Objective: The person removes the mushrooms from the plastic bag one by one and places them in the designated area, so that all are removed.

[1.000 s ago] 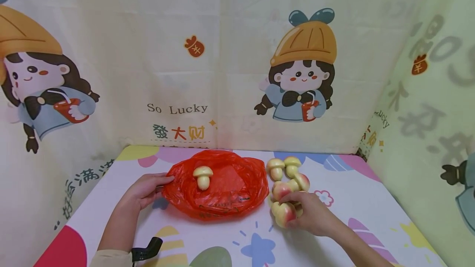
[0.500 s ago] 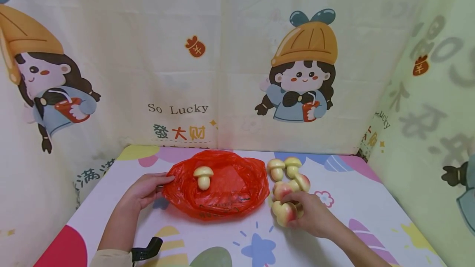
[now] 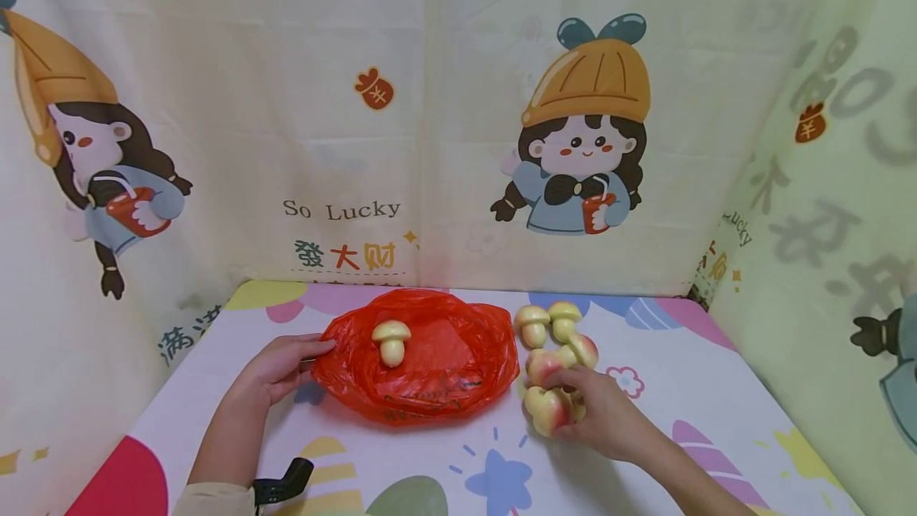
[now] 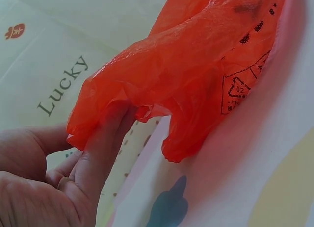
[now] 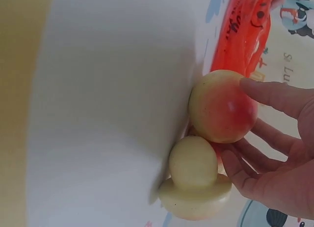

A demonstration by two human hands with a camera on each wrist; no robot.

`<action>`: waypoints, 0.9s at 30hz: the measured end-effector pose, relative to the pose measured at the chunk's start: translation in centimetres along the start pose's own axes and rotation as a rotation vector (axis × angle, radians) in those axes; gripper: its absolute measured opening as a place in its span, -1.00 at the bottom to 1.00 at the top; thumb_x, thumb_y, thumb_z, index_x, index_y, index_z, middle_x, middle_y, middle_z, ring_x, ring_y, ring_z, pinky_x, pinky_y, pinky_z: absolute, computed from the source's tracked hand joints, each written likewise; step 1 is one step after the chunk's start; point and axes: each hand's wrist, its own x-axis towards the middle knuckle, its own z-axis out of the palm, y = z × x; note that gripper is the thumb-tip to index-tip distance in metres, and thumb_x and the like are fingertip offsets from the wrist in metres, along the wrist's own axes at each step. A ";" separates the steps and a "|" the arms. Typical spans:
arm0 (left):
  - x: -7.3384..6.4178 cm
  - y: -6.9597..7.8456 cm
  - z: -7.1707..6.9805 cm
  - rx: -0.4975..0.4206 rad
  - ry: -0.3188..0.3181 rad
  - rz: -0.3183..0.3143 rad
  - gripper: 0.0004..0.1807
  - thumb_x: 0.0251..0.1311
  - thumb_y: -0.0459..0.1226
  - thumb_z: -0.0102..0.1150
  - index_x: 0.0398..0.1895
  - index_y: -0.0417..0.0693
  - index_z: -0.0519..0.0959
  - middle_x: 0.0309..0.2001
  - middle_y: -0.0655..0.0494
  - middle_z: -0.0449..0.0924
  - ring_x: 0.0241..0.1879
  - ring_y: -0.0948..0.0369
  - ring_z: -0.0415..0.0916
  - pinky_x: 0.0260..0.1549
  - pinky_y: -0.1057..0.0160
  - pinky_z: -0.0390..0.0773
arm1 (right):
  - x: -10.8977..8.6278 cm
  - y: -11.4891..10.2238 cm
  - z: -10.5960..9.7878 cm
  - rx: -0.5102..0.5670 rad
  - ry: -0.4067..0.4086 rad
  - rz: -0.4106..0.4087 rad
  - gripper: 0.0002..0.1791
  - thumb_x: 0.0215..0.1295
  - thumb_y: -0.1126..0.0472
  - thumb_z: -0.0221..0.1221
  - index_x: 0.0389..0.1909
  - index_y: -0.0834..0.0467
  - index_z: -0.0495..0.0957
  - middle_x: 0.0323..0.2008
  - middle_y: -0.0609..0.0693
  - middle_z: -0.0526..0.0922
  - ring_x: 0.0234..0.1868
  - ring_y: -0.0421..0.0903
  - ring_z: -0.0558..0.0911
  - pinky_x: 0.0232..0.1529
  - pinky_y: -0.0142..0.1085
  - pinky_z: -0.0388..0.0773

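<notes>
My left hand [image 3: 282,369] pinches the left rim of an opened red plastic bag [image 3: 490,388]. The left wrist view shows thumb and fingers on the film of the bag [image 4: 167,75]. Inside the bag lies a cream toy mushroom [image 3: 392,345]. My right hand [image 3: 605,416] holds a yellow-red toy peach [image 3: 550,414] low at the table, thumb on one side and fingers on the other. Beside that peach, in the right wrist view, a mushroom [image 5: 194,163] lies near my fingertips. Another peach [image 3: 543,367] sits just behind, partly hidden by the hand.
Farther back, right of the bag, are two upright mushrooms [image 3: 533,326] and a tilted one [image 3: 579,352]. A patterned tabletop [image 3: 401,460] lies underneath. Printed cloth [image 3: 458,142] hangs behind and at both sides.
Both hands, the bag, the peaches and the mushrooms stay in place. The cloth at the left has shifted, so its printed figure shows differently.
</notes>
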 end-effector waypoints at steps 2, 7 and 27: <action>0.0 0.0 0.0 -0.003 -0.001 0.001 -0.27 0.47 -0.16 0.23 0.55 -0.34 0.26 -0.03 0.10 0.74 -0.16 0.20 0.76 -0.07 0.21 0.77 | 0.0 -0.1 -0.1 -0.011 0.008 -0.012 -0.40 -0.09 0.18 0.64 0.05 0.00 0.69 -0.07 -0.19 0.69 -0.09 -0.13 0.60 -0.08 -0.19 0.71; 0.1 -0.1 -0.1 -0.014 -0.003 0.000 -0.27 0.47 -0.17 0.23 0.55 -0.35 0.25 -0.04 0.10 0.74 -0.17 0.20 0.76 -0.07 0.21 0.77 | -0.2 -0.5 -0.3 -0.015 0.011 0.002 -0.38 -0.10 0.13 0.65 0.07 0.00 0.69 -0.05 -0.19 0.70 -0.05 -0.11 0.60 -0.05 -0.11 0.72; 0.1 -0.2 -0.1 -0.041 0.011 -0.005 -0.27 0.46 -0.18 0.24 0.55 -0.34 0.26 -0.10 0.13 0.75 -0.20 0.21 0.76 -0.10 0.25 0.77 | 0.5 -1.2 -0.1 0.062 0.040 0.012 -0.48 -0.04 0.17 0.63 -0.01 -0.08 0.69 -0.11 -0.19 0.71 -0.07 -0.13 0.61 -0.11 -0.30 0.67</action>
